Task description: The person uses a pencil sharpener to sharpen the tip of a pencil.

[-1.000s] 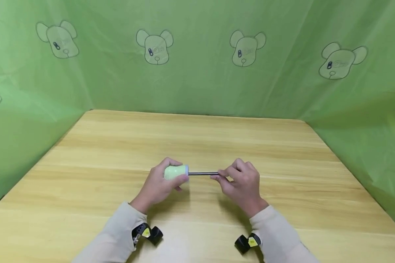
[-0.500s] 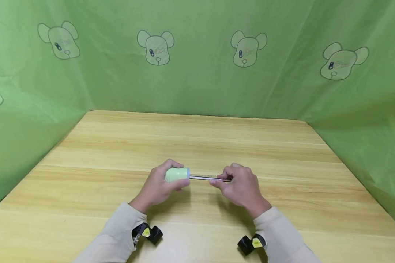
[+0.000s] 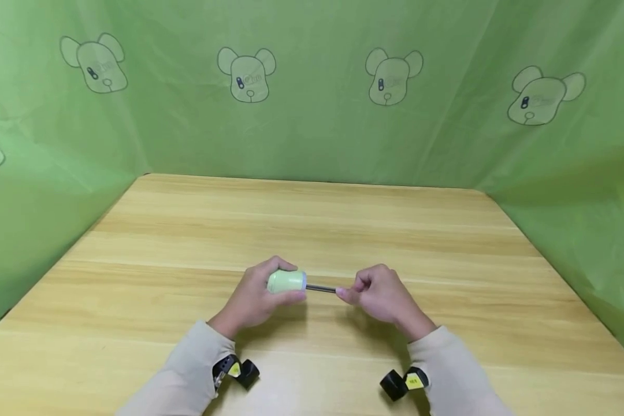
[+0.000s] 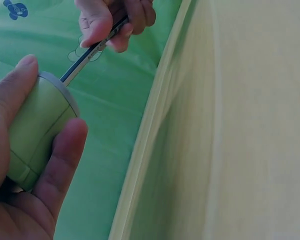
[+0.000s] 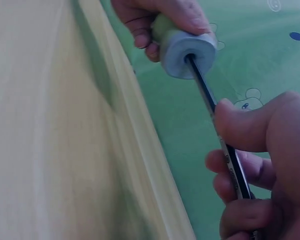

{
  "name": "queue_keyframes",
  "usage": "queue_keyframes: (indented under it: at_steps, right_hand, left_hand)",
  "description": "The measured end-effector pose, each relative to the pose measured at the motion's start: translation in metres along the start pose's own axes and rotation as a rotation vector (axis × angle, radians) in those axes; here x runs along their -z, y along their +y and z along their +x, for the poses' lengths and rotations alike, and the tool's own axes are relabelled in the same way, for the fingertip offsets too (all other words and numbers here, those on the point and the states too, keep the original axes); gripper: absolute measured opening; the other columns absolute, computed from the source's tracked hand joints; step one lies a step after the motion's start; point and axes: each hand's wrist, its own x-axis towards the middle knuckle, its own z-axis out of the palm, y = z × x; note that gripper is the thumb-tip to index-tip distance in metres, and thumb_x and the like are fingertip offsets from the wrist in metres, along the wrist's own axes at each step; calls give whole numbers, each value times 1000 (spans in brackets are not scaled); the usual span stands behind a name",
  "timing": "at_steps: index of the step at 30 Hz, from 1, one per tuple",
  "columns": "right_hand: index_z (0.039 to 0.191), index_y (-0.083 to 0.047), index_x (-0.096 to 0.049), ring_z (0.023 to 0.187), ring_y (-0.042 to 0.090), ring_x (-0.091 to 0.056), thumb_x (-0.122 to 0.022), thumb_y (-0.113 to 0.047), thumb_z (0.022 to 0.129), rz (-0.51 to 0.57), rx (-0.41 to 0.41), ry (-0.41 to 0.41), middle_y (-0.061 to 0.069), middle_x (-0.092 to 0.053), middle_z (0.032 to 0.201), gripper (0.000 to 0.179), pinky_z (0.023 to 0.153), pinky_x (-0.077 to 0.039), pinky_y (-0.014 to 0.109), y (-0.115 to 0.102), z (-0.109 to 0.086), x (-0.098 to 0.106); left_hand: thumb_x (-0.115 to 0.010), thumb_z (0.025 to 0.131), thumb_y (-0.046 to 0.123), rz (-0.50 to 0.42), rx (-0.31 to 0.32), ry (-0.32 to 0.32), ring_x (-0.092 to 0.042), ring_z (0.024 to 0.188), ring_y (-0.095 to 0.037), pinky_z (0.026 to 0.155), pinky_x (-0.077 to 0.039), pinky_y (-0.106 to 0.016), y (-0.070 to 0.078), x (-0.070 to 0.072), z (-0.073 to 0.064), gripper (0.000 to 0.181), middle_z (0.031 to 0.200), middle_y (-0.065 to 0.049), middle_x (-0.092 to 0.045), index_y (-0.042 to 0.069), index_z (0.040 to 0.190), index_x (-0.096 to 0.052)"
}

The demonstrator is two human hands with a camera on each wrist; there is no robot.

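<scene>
My left hand (image 3: 251,299) grips a small green barrel-shaped pencil sharpener (image 3: 286,281), thumb and fingers round its sides. Its pale lilac-grey end faces right. From the hole in that end (image 5: 177,59) sticks a dark, silver-striped pencil (image 3: 320,288) with printed lettering. With thumb and curled fingers, my right hand (image 3: 388,296) pinches the pencil's other part. In the right wrist view the pencil (image 5: 205,95) runs straight from the hole down between those fingers. The tip inside the sharpener is hidden. Both things are held up above the table, roughly level.
A light wooden table (image 3: 312,225) spreads below both hands. Green sheeting (image 3: 312,138) printed with bear heads stands around its back and sides. Black wrist cameras (image 3: 248,374) are strapped at both sleeves.
My right fingers have shifted and rolled round the pencil, and the hand has come slightly nearer. My left hand with the sharpener has moved a little right and nearer. The pencil stays in the hole.
</scene>
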Motion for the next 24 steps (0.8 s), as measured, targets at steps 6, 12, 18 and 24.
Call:
queue_keyframes:
  at_steps: [6,12,18,24]
  right_hand:
    - [66,-15,-66,54,12,-45,-78,-29,83,-90,102,92,-5,-55,60,25,51,-39,26,5,0,-5]
    - [75,-14,-69,65,13,-50,-88,-18,71,-96,267,275,-5,-57,74,20,58,-44,28,10,3,-11]
    - [78,-8,-68,68,15,-57,-91,-4,62,-106,478,442,-2,-59,78,28,60,-52,27,13,5,-16]
    - [77,-6,-68,69,14,-58,-91,-1,60,-126,554,492,-1,-57,76,30,60,-54,28,15,7,-20]
  left_hand:
    - [-80,81,22,-14,32,23,-55,70,-17,53,-52,-29,0,0,0,38,89,-6,-61,6,111,-63]
    - [-80,81,21,-65,81,52,-59,69,-18,53,-55,-30,0,1,2,38,90,-10,-62,5,111,-63]
    - [-79,82,20,-115,99,46,-63,68,-19,55,-56,-30,-2,3,3,39,91,-13,-62,3,113,-61]
    - [-78,83,21,-126,122,38,-64,68,-19,56,-56,-31,-2,4,3,40,92,-13,-62,3,115,-60]
